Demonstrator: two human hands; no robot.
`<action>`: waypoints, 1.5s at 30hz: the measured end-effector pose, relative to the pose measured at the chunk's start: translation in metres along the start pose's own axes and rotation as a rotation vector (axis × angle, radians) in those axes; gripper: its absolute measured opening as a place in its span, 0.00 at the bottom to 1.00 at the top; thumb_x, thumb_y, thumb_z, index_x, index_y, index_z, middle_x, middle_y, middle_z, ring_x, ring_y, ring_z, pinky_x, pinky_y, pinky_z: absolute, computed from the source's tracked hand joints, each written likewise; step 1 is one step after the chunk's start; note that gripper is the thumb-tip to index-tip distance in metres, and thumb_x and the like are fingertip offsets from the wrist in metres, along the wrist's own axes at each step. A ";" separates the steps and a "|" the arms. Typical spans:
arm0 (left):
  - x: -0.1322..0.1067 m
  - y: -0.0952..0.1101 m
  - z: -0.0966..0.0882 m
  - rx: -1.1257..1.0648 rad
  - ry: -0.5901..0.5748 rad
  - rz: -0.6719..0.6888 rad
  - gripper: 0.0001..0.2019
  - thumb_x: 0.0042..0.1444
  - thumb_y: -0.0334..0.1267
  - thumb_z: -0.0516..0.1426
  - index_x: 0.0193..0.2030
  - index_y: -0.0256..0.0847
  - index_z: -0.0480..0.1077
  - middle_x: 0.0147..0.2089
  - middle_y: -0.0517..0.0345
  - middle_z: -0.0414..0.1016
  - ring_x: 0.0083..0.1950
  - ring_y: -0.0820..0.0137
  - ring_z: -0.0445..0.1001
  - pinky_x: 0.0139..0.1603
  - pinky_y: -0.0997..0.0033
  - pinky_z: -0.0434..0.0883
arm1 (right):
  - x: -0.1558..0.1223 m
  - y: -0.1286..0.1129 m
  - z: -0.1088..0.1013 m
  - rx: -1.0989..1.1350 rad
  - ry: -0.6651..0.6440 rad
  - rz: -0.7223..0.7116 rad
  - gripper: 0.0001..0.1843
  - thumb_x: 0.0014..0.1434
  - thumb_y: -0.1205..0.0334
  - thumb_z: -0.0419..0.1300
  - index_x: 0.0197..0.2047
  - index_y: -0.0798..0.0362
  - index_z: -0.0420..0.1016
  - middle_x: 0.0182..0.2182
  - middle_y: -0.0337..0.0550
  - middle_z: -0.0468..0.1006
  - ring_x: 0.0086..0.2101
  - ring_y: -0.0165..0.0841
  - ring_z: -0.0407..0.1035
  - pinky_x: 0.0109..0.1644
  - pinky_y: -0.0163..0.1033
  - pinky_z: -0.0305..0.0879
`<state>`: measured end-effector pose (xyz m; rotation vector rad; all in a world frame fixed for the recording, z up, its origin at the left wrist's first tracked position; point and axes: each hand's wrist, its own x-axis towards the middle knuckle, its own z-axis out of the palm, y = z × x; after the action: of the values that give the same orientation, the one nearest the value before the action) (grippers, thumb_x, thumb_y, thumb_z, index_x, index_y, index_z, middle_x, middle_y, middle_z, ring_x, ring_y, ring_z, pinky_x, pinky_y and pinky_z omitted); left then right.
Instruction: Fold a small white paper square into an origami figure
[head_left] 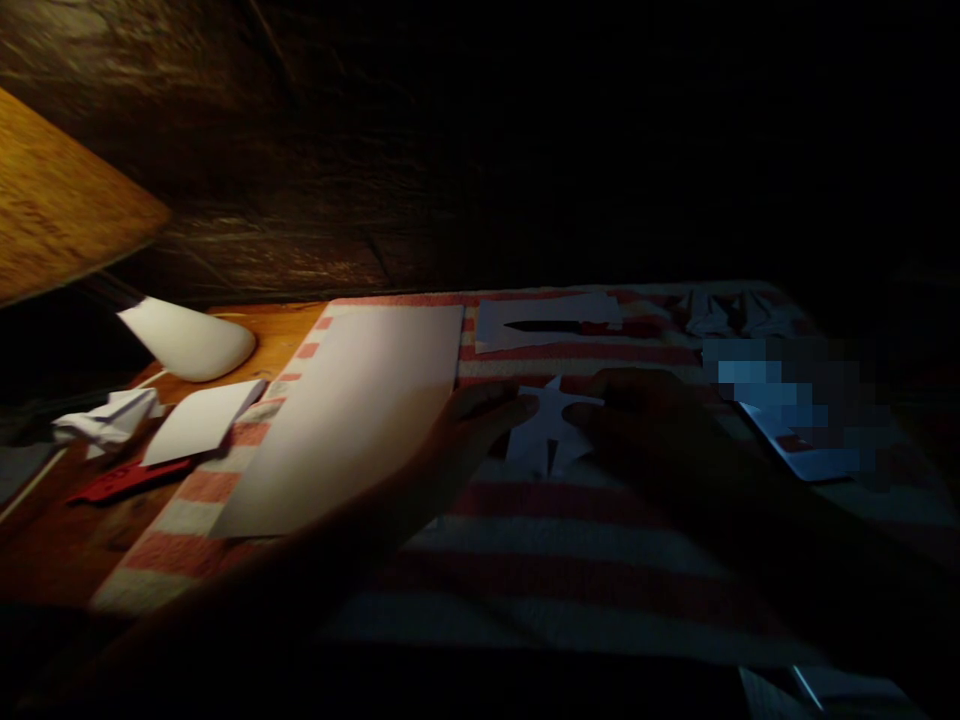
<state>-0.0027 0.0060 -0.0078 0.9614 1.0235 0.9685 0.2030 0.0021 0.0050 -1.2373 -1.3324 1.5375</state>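
Observation:
A folded piece of white paper [553,425] with several pointed flaps is between my two hands, above the striped cloth. My left hand [491,405] grips its left edge, thumb on top. My right hand [626,400], mostly in shadow, holds the right side with the thumb pressed on the paper. To the left of my left hand lies a large blank white sheet [360,400]. Beyond my hands, a knife [547,327] with a dark blade and reddish handle rests on smaller white sheets [491,335].
The red-and-white striped cloth [525,600] covers the table. On the left are a lamp [191,340], crumpled-looking folded paper [109,420], a curved white paper [199,425] and a red object [131,480]. Folded paper shapes [709,313] stand back right, near a pixelated lit device [795,450].

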 end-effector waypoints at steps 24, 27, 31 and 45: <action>0.012 0.008 -0.024 0.953 -0.186 0.442 0.09 0.54 0.24 0.65 0.41 0.38 0.80 0.39 0.56 0.79 0.40 0.70 0.78 0.41 0.70 0.72 | 0.004 0.012 -0.016 -0.572 -0.036 -0.242 0.16 0.55 0.62 0.70 0.48 0.50 0.81 0.41 0.46 0.85 0.35 0.37 0.79 0.37 0.39 0.75; 0.013 0.012 -0.024 0.955 -0.216 0.410 0.09 0.54 0.24 0.65 0.40 0.38 0.80 0.38 0.57 0.80 0.38 0.71 0.78 0.39 0.72 0.72 | 0.000 0.011 -0.011 -0.570 -0.006 -0.227 0.14 0.56 0.59 0.69 0.46 0.51 0.82 0.38 0.45 0.85 0.33 0.36 0.79 0.34 0.37 0.73; 0.013 0.015 -0.024 0.972 -0.247 0.455 0.10 0.53 0.23 0.65 0.41 0.38 0.80 0.40 0.56 0.81 0.40 0.70 0.78 0.42 0.71 0.72 | -0.005 0.009 -0.008 -0.637 0.016 -0.193 0.11 0.58 0.57 0.68 0.43 0.50 0.82 0.36 0.43 0.85 0.32 0.35 0.78 0.32 0.37 0.71; 0.014 0.012 -0.024 1.043 -0.325 0.610 0.09 0.55 0.21 0.61 0.38 0.38 0.78 0.40 0.57 0.79 0.38 0.73 0.76 0.39 0.75 0.71 | -0.015 0.016 -0.012 -0.901 -0.041 -0.587 0.10 0.57 0.71 0.65 0.40 0.49 0.84 0.37 0.42 0.81 0.35 0.34 0.75 0.37 0.37 0.68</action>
<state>-0.0246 0.0272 -0.0053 2.3125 0.9514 0.6711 0.2191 -0.0123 -0.0078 -1.1232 -2.2802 0.5325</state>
